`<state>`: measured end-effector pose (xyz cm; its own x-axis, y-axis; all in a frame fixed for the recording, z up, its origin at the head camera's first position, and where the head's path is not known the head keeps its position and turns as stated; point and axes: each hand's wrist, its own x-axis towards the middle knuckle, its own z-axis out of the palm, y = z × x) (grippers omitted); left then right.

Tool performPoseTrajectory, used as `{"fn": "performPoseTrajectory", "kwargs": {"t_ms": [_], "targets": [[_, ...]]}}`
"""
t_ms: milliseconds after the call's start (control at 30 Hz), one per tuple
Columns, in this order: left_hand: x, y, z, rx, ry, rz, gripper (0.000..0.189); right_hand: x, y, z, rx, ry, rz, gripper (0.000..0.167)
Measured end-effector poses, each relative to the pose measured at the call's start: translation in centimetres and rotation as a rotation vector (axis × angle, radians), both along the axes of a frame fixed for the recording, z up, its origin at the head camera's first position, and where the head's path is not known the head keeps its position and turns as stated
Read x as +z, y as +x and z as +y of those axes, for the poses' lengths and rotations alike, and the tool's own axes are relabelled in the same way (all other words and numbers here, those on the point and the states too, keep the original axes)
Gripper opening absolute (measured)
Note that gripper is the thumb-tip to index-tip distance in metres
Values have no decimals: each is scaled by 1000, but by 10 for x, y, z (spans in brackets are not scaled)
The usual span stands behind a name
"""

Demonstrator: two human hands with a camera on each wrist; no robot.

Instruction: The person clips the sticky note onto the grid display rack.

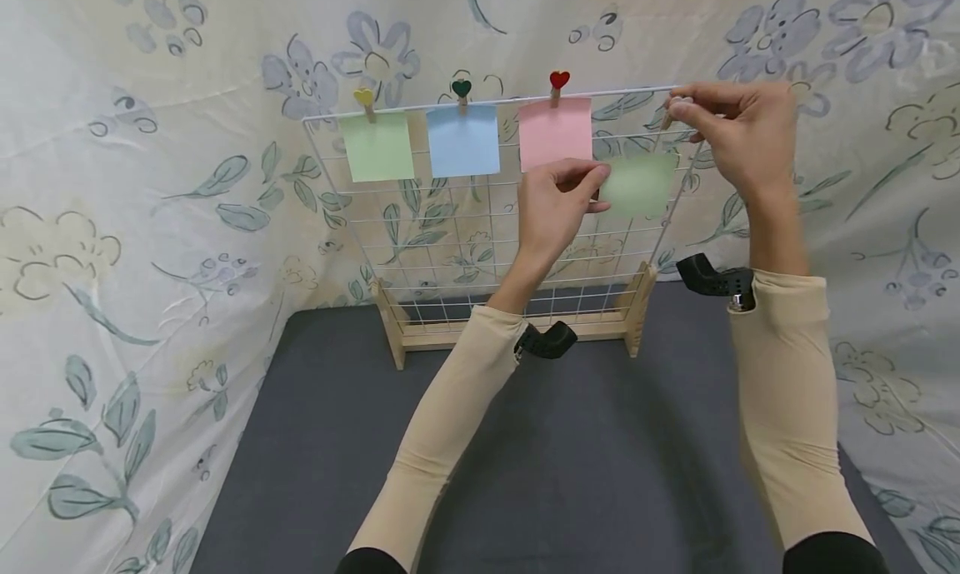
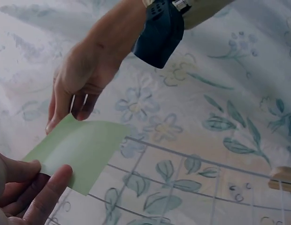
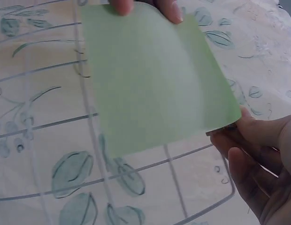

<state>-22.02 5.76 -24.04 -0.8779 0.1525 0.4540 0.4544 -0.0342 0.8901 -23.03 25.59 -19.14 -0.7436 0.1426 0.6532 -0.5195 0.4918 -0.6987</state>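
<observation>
My left hand (image 1: pixel 553 203) pinches a square green paper note (image 1: pixel 639 184) by its edge, thumb on one face and fingers behind. The note stands in front of the white wire grid (image 1: pixel 480 257), below its top right part. In the right wrist view the note (image 3: pixel 155 84) bows slightly. At the grid's top right corner, my right hand (image 1: pixel 753 141) pinches a small wooden clothespin (image 1: pixel 666 121) between thumb and fingers. Just the clothespin's tip (image 3: pixel 215 132) shows in the right wrist view, close by the note's corner; the fingers hide the rest.
Along the top wire hang a green note (image 1: pixel 377 149) under a yellow heart clothespin (image 1: pixel 364 99), a blue note (image 1: pixel 462 145) under a dark green one (image 1: pixel 461 89), and a pink note (image 1: pixel 551 137) under a red one (image 1: pixel 558 82). A wooden stand (image 1: pixel 517 334) holds the grid on the dark table (image 1: pixel 525 457).
</observation>
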Motion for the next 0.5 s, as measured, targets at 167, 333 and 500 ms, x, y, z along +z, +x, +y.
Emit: {"fn": "performPoseTrajectory", "kwargs": {"t_ms": [167,333,500], "targets": [[20,-8,6,42,-22,37,17,22,-7,2,29,-53,-8,22],[35,-16,12,123,-98,70,17,35,-15,2,47,-19,-25,24],[43,-23,18,177,-114,36,15,41,-22,3,97,12,-88,23]]}}
